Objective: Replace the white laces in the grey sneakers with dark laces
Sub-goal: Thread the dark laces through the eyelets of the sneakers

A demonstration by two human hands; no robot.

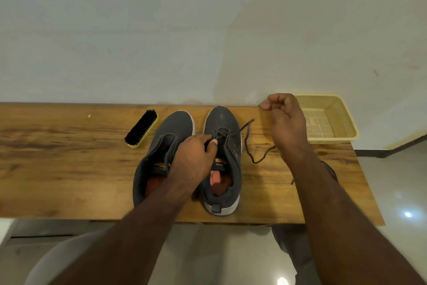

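Standing side by side on the table (69,169), both sneakers point far. Left hand (193,164) pinches the dark lace (248,144) at the right sneaker (223,157); right hand (286,120), raised beside the basket (332,118), has curled fingers, grip unclear. Left sneaker (166,144) sits near a brush (141,128).

One head-worn camera looks forward and down, fairly close, perhaps slightly tilted, over the table (69,169).

Left hand (193,161) covers tongue and upper eyelets of both grey sneakers (223,160). Dark lace (250,144) vanishes behind right hand (285,120); grip on it unclear. Tongue label text unreadable. Basket (332,118) near corner hidden behind that hand.
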